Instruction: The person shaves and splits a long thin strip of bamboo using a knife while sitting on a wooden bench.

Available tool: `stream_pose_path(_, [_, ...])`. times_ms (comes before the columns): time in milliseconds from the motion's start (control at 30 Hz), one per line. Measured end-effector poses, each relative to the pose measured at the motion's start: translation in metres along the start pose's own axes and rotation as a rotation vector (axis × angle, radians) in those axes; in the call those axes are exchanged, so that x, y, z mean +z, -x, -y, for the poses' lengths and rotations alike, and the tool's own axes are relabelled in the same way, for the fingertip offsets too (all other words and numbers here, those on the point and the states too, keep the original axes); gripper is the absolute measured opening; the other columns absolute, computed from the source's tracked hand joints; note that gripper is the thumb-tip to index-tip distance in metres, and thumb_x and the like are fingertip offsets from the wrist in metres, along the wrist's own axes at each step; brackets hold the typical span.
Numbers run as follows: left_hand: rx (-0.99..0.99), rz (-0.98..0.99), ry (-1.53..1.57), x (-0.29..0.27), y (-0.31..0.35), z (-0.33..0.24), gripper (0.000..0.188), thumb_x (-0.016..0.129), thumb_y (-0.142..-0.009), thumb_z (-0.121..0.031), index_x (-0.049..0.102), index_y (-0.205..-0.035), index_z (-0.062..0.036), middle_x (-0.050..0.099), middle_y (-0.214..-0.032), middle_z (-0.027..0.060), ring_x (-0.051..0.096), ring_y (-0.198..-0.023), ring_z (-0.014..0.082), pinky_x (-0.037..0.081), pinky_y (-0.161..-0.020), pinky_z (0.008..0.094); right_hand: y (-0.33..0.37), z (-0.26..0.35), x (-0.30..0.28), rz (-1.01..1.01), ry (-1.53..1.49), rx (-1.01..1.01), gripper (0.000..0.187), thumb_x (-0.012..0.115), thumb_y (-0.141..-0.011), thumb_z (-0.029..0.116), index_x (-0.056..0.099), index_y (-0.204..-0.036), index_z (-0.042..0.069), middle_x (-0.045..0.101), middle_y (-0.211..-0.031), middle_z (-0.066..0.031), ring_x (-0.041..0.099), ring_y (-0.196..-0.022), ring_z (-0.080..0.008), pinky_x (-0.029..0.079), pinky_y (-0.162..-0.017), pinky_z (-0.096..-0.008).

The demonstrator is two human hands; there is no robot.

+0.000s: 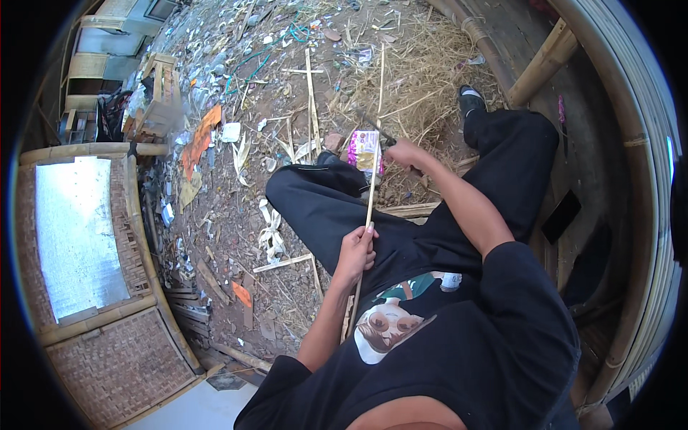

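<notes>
My left hand (pixel 357 251) is closed around a long, pale bamboo strip (pixel 372 195), which slants up and away over my lap. Its lower end passes under my left forearm. My right hand (pixel 405 155) grips a knife (pixel 378 127) whose dark blade points to the far left. The blade lies close to the strip's far end; whether they touch I cannot tell. Behind that end, on the ground between my legs, is a pink and yellow packet (pixel 363 153).
Split bamboo pieces (pixel 313 100), dry straw (pixel 437 72) and scattered litter cover the dirt. A wooden crate (pixel 159 100) stands at the far left, near a woven bamboo panel (pixel 122 365). Beside me on the right lies a black phone-like slab (pixel 561 217), near a bamboo post (pixel 543 63).
</notes>
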State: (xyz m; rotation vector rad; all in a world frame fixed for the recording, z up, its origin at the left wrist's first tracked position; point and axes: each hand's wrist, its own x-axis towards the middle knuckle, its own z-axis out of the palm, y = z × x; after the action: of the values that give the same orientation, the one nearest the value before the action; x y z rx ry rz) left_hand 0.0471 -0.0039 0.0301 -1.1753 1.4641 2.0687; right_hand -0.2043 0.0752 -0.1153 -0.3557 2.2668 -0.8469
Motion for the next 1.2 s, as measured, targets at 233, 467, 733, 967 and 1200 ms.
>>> stream_pose_path(233, [-0.027, 0.042, 0.049, -0.003, 0.008, -0.002, 0.023, 0.045, -0.099, -0.025, 0.047, -0.087, -0.0061, 0.028, -0.055, -0.0066, 0.021, -0.037, 0.0017, 0.014, -0.034, 0.0209, -0.020, -0.014, -0.031, -0.191, 0.318, -0.390, 0.017, 0.063, -0.072, 0.020, 0.066, -0.075, 0.004, 0.066, -0.079, -0.0185, 0.066, -0.077, -0.0352, 0.052, -0.073, -0.0425])
stream_pose_path(467, [-0.063, 0.086, 0.045, -0.008, 0.003, -0.006, 0.023, 0.045, -0.099, -0.027, 0.048, -0.088, -0.0070, 0.028, -0.056, -0.0066, 0.021, -0.038, 0.0015, 0.014, -0.035, 0.0201, -0.023, -0.019, -0.010, -0.005, -0.140, 0.184, 0.014, 0.060, -0.074, 0.015, 0.063, -0.074, 0.000, 0.062, -0.065, -0.0107, 0.063, -0.061, -0.0230, 0.050, -0.056, -0.0353])
stream_pose_path(733, [-0.068, 0.104, 0.125, -0.008, 0.001, -0.005, 0.024, 0.044, -0.099, -0.029, 0.049, -0.090, -0.0073, 0.027, -0.057, -0.0067, 0.019, -0.039, 0.0014, 0.014, -0.035, 0.0194, 0.021, 0.012, -0.013, -0.209, 0.325, -0.406, 0.018, 0.062, -0.073, 0.018, 0.065, -0.078, 0.002, 0.065, -0.079, -0.0226, 0.066, -0.079, -0.0336, 0.053, -0.072, -0.0424])
stream_pose_path(967, [-0.118, 0.177, 0.093, -0.012, -0.002, -0.008, 0.023, 0.044, -0.099, -0.028, 0.049, -0.090, -0.0067, 0.027, -0.056, -0.0064, 0.019, -0.039, 0.0015, 0.014, -0.034, 0.0196, -0.023, -0.032, -0.033, -0.396, 0.292, -0.002, 0.014, 0.056, -0.075, 0.012, 0.065, -0.072, 0.001, 0.066, -0.074, -0.0177, 0.067, -0.073, -0.0303, 0.053, -0.066, -0.0386])
stream_pose_path(1200, [-0.132, 0.185, 0.137, -0.017, 0.003, -0.010, 0.023, 0.044, -0.099, -0.028, 0.049, -0.094, -0.0059, 0.025, -0.054, -0.0067, 0.018, -0.038, 0.0015, 0.013, -0.034, 0.0194, -0.011, -0.006, -0.011, 0.176, -0.408, 0.186, 0.024, 0.060, -0.073, 0.020, 0.062, -0.075, -0.004, 0.063, -0.068, -0.0135, 0.061, -0.061, -0.0250, 0.049, -0.058, -0.0385])
